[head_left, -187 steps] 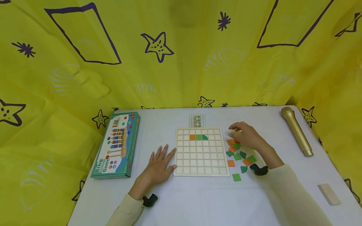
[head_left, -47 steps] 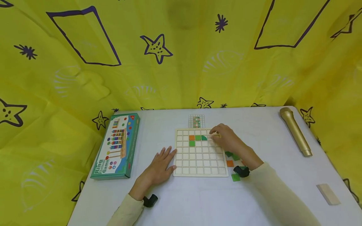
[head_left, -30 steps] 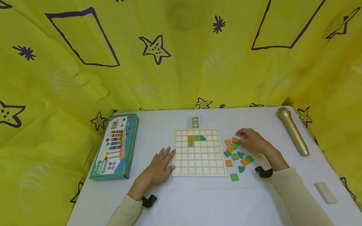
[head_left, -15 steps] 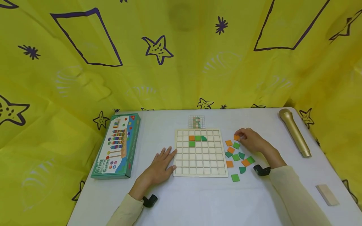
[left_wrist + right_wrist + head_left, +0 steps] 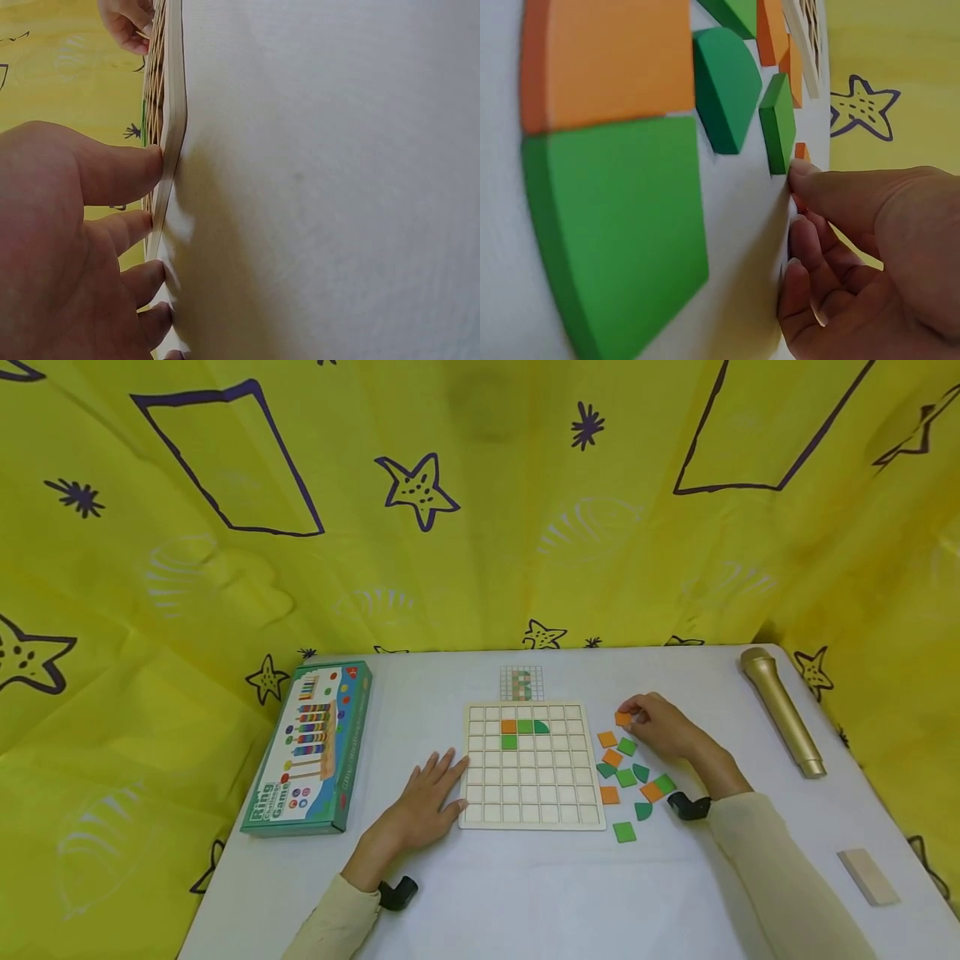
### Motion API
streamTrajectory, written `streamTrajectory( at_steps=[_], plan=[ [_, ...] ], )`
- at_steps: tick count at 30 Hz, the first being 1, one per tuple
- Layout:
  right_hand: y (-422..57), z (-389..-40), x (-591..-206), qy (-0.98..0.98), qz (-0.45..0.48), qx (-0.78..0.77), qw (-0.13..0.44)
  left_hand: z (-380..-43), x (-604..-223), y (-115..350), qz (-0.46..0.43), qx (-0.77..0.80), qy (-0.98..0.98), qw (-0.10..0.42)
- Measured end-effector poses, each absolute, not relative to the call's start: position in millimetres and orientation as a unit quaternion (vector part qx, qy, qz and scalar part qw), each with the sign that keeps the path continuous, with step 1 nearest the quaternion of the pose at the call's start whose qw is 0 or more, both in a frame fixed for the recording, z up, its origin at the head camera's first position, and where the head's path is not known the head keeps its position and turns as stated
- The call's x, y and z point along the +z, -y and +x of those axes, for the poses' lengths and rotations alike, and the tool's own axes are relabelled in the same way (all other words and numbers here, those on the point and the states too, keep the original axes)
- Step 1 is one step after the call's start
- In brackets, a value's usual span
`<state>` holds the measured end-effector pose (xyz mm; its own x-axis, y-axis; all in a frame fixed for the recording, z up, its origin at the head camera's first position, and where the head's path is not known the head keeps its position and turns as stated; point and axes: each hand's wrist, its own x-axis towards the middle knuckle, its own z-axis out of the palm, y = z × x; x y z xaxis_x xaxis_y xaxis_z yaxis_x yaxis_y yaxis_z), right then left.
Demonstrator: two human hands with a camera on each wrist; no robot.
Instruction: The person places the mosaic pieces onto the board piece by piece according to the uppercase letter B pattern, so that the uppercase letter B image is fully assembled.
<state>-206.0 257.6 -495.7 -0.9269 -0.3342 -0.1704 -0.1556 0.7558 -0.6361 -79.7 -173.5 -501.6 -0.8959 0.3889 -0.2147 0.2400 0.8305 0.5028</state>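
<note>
In the head view my left hand (image 5: 422,806) rests on the white table, fingers spread, at the left edge of a pale wooden grid board (image 5: 530,775). The left wrist view shows its thumb and fingertips touching the board's side (image 5: 176,90). My right hand (image 5: 663,727) pinches an orange square tile (image 5: 622,719) just above the loose tiles, right of the board. On the board lie an orange square (image 5: 509,727), a green square (image 5: 525,727) and a dark green quarter-round tile (image 5: 542,727) in a row, with another green square (image 5: 510,742) below the orange one.
Loose orange tiles (image 5: 610,795), green squares (image 5: 624,832) and quarter-rounds (image 5: 642,811) lie right of the board. A pattern card (image 5: 521,683) sits behind it. A game box (image 5: 307,747) stands left; a gold microphone (image 5: 782,712) and wooden block (image 5: 867,877) lie right.
A green square has been added below the board's orange tile. My right hand has returned to the loose tiles, taken an orange square and moved it slightly left. My left hand stays at the board.
</note>
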Motion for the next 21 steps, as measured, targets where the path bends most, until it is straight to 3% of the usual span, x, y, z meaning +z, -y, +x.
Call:
streamTrajectory(
  at_steps=[11, 21],
  plan=[
    [-242.1, -211.8, -499.5, -0.927, -0.137, -0.324, 0.133, -80.8, -503.5, 173.5, 0.168, 0.236, -0.944, 0.157],
    [-192.0, -189.1, -484.2, -0.907, -0.164, -0.361, 0.14, -80.3, -502.1, 172.8, 0.167, 0.24, -0.944, 0.155]
  ],
)
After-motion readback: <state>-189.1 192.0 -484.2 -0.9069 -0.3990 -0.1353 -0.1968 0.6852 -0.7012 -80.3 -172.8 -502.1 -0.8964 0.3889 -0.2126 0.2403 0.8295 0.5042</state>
